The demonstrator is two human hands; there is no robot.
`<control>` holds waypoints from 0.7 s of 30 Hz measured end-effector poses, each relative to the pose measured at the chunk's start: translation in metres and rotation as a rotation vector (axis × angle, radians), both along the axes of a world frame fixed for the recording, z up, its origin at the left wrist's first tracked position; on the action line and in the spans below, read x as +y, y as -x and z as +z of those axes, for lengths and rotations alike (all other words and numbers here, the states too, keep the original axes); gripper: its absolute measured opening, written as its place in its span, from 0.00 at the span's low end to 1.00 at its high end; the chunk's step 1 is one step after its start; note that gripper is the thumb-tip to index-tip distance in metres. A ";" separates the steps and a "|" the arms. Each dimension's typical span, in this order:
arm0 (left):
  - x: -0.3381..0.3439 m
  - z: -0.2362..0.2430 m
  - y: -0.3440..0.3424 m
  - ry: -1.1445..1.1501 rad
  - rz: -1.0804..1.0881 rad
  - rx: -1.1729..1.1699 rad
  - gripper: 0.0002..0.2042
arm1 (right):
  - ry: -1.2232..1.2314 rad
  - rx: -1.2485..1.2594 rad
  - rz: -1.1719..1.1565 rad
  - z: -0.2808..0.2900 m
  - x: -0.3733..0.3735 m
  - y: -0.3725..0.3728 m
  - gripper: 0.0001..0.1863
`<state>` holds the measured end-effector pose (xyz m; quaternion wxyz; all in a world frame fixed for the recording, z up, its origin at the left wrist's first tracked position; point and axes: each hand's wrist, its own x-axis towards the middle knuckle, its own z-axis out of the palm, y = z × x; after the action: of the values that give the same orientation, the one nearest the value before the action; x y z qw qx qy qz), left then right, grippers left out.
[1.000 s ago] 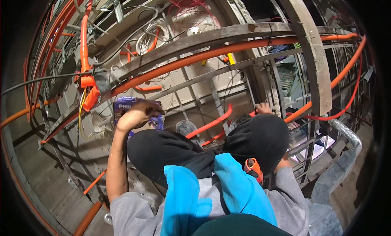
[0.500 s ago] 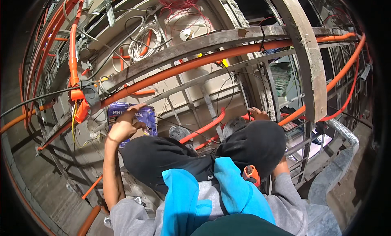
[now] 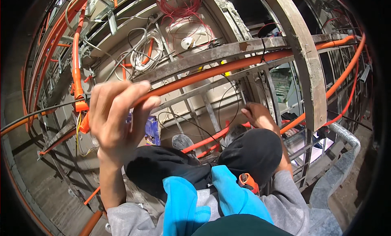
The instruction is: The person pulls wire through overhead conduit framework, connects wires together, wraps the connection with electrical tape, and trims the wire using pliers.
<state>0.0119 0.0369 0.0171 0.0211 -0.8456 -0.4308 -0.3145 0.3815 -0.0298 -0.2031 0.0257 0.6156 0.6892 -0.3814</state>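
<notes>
My left hand [image 3: 120, 116] is raised over the purple cardboard box [image 3: 152, 132] and covers most of it. Its fingers are bent, with a gap between thumb and fingertips; nothing shows in it. Its edge is slightly blurred. An orange conduit [image 3: 203, 76] appears behind the fingertips. Beyond my right knee, my right hand [image 3: 260, 116] has its fingers drawn together. Whatever they hold, if anything, I cannot make out. A thin black cable [image 3: 195, 125] runs in loose loops between the two hands, above my shoes.
Metal framing bars [image 3: 236, 48] cross in front of me, with a wooden beam [image 3: 303, 52] on the right. Coiled white cable [image 3: 146, 52] and red wire [image 3: 179, 2] lie farther off. An orange-handled tool [image 3: 248, 183] rests by my lap. Flexible silver duct [image 3: 346, 134] bends at the right.
My left hand has risen from the purple box toward the orange conduit. My right hand has shifted slightly, showing more of its back and wrist beyond the knee.
</notes>
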 end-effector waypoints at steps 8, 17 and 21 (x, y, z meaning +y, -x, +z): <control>0.032 -0.052 0.004 0.054 0.082 0.024 0.10 | -0.236 0.344 -0.113 0.007 0.084 0.069 0.16; 0.044 -0.088 -0.003 0.110 0.142 0.050 0.19 | -0.338 0.323 0.094 -0.081 0.201 0.113 0.20; 0.044 -0.090 -0.003 0.151 0.171 0.089 0.23 | 0.022 -0.056 0.237 -0.107 0.266 0.144 0.24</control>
<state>0.0146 0.0812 -0.0725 0.0032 -0.8181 -0.5223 -0.2406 0.2374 0.2362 -0.3105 0.0968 0.5398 0.7519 -0.3658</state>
